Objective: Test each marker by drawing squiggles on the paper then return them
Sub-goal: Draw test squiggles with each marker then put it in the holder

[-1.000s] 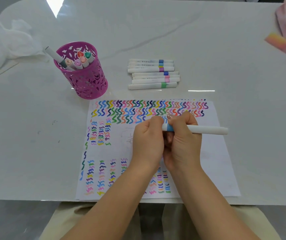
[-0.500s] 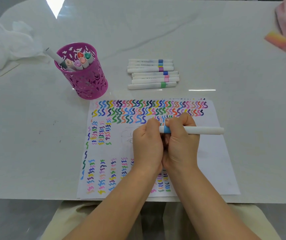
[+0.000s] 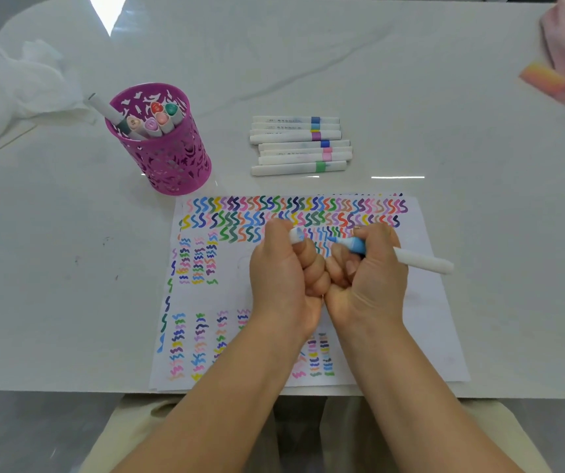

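One cap (image 3: 296, 234) sits pinched in the left hand (image 3: 284, 281); right hand (image 3: 369, 285) fingers (image 3: 375, 238) clamp the marker (image 3: 422, 263), tip bared over paper (image 3: 427, 319) for drawing.

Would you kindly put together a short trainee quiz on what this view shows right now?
1. True or false: the marker in the right hand is capped.
2. Which holds the cap? A. the left hand B. the right hand C. neither hand
3. Fill in: of the loose markers behind the paper, the one nearest the paper has a ____ band.
Key: 1 false; 2 A; 3 green.
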